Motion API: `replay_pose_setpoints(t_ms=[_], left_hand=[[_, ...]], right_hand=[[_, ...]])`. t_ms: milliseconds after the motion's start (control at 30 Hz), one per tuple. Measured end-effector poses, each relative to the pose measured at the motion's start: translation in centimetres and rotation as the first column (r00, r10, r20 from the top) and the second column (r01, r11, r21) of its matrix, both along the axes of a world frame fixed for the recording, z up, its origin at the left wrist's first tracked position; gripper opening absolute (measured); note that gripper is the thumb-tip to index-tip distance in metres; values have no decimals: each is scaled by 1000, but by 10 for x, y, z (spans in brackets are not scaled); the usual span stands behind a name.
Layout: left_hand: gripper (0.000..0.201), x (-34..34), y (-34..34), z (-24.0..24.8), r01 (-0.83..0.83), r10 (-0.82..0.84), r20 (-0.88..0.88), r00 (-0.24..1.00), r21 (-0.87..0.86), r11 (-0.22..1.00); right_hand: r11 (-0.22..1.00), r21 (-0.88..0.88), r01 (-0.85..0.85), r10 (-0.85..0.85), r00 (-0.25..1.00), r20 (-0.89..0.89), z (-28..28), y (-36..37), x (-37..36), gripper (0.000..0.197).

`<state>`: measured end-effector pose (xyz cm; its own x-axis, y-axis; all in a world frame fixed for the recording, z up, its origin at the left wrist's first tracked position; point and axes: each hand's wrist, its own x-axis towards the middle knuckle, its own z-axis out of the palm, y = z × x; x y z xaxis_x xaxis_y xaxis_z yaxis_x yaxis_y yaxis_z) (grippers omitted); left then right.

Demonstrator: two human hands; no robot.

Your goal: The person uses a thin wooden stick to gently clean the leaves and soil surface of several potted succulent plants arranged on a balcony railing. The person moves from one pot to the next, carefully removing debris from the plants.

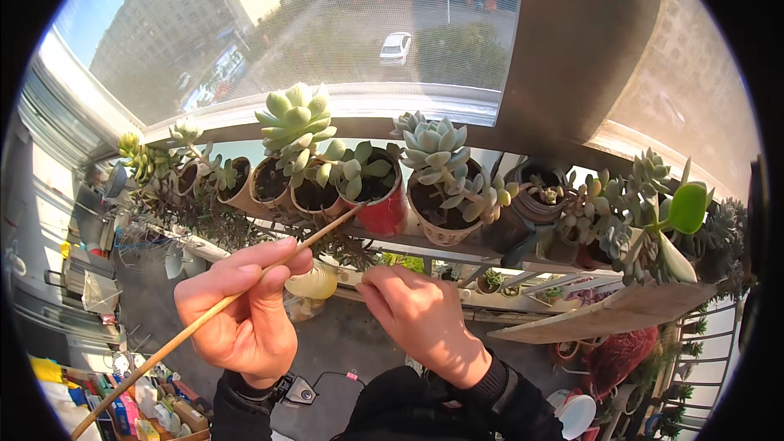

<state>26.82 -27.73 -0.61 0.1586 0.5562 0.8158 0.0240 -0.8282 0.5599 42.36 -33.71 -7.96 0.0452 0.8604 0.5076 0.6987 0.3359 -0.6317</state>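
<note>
My left hand (245, 302) pinches a long thin wooden stick (196, 322) between thumb and fingers. The stick slants from the lower left up to its tip, which is close to the red pot (384, 214) with a small succulent. To the right, my right hand (423, 314) shows its back, its fingers curled in; whatever they may hold is hidden. It is below a pale ribbed pot (445, 234) with a leggy grey-green succulent (438, 149). Left of the red pot, a large pale-green rosette succulent (298, 124) leans out over brown pots (269, 184).
A narrow shelf carries the pot row along a screened window (384, 49). More succulents and a dark jar (539, 196) crowd the right, above a wooden board (604, 314). Lower racks, a yellowish container (314, 282) and boxes (155, 400) lie below.
</note>
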Motion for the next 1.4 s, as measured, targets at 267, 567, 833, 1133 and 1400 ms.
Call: replay_pose_setpoints(t_ms=[267,567,833,1133,1400], left_hand=[[18,20,25,-12,14,9,-193,981,120,993],[15,13,28,-6,135,115,-541,833,401,906],[25,19,21,-15,116,42,-384,923,379,918],[21,26,34,-11,143,137,-557,819,430,891],[16,27,26,-11,51,125,-447,886,363,931]], right_hand=[[974,38,222,-224,973,60,17,12,8,61],[967,101,235,-241,969,48,14,11,3,67],[970,92,224,-230,971,61,10,11,3,71],[968,110,227,-234,970,60,10,12,4,71],[974,115,197,-202,979,35,9,12,6,72]])
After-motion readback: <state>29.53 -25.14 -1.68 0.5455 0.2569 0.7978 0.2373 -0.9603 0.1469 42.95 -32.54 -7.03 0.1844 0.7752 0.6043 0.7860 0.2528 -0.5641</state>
